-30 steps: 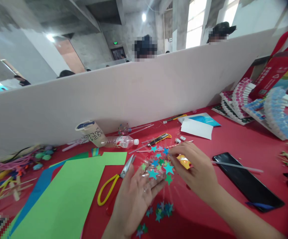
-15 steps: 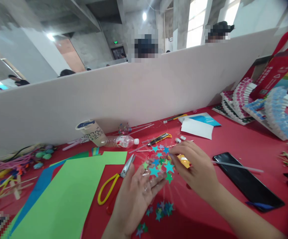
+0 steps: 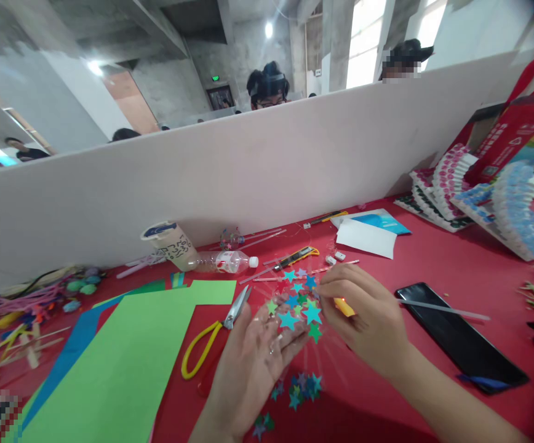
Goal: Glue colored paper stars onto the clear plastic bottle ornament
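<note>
My left hand (image 3: 253, 351) is cupped, palm up, around a clear plastic piece (image 3: 274, 346) dotted with blue, teal and green stars (image 3: 312, 313). The piece's full shape is hard to make out. At its right edge my right hand (image 3: 363, 307) is closed in a pinch, close to a blue star; whatever its fingertips hold is hidden. Something yellow-orange (image 3: 344, 306) shows by the right fingers. Loose stars (image 3: 304, 389) lie on the red tabletop below the hands. Yellow-handled scissors (image 3: 202, 354) rest beside my left hand, partly behind it.
Green paper sheets (image 3: 114, 363) cover the left. Behind lie a paper cup (image 3: 170, 243), a plastic bottle (image 3: 227, 262) and a utility knife (image 3: 297, 258). To the right are a black phone (image 3: 461, 338) and folded paper models (image 3: 516, 209). A white partition (image 3: 230, 172) stands at the back.
My right hand has shifted slightly right and its fingers have curled in more, covering part of the yellow-orange thing. The left hand and starred piece have barely moved.
</note>
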`<state>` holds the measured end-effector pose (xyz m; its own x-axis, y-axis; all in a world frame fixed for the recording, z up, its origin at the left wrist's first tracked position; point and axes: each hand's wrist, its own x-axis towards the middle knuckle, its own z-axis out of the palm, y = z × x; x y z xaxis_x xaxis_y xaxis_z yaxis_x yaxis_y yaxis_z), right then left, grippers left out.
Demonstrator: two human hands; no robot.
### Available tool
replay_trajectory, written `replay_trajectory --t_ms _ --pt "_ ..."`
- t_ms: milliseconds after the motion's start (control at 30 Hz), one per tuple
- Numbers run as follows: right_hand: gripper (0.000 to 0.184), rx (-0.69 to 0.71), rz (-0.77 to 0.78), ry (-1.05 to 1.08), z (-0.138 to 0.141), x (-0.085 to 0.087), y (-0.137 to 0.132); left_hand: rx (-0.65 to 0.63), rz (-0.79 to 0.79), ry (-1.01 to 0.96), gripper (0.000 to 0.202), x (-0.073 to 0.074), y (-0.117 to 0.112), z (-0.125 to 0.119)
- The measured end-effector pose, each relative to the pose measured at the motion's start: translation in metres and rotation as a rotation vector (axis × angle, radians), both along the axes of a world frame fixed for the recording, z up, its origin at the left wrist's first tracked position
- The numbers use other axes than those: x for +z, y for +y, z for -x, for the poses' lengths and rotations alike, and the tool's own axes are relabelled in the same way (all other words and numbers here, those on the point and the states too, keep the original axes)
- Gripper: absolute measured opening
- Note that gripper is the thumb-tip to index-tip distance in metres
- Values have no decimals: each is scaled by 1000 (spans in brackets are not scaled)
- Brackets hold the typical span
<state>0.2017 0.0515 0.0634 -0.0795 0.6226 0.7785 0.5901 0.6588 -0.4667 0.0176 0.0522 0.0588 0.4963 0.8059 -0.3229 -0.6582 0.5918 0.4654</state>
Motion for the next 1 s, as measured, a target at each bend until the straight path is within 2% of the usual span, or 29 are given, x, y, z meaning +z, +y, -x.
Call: replay_trajectory --t_ms 400,567,700,1000 --pt "17 13 46 24 -2 0 1 25 -64 30 38 6 3 2" --pt "24 58 21 12 -6 4 -2 83 -19 57 30 7 7 8" --pt "26 36 0 54 -10 10 -6 127 2 85 26 7 8 12" --pt "17 -4 11 -74 -4 14 -8 143 71 276 47 2 6 17"
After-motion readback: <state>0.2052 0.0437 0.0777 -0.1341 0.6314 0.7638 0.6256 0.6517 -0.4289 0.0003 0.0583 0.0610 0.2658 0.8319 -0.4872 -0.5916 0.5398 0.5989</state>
